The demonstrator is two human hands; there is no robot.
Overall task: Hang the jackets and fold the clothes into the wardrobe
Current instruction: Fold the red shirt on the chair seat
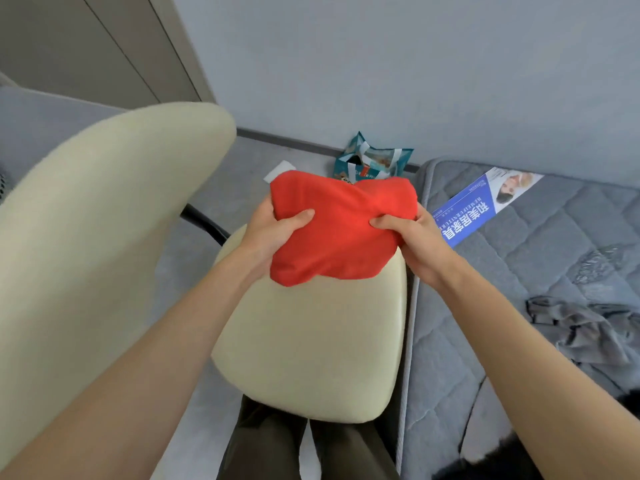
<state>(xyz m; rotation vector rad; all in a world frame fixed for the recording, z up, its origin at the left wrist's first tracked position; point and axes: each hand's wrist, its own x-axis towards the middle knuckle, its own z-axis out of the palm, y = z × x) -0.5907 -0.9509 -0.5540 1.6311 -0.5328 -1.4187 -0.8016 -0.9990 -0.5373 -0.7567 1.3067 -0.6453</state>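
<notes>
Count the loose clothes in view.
2. A red garment gripped by left hand and right hand above the chair seat; a crumpled grey garment on the mattress. A dark shape at lower right may be another.

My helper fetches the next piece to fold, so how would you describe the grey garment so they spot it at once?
Look at the quilted grey mattress on the right, beside the cream chair. Toward its near end lies a crumpled grey garment. It is loose and rumpled, unlike the flat blue label further back.
</notes>
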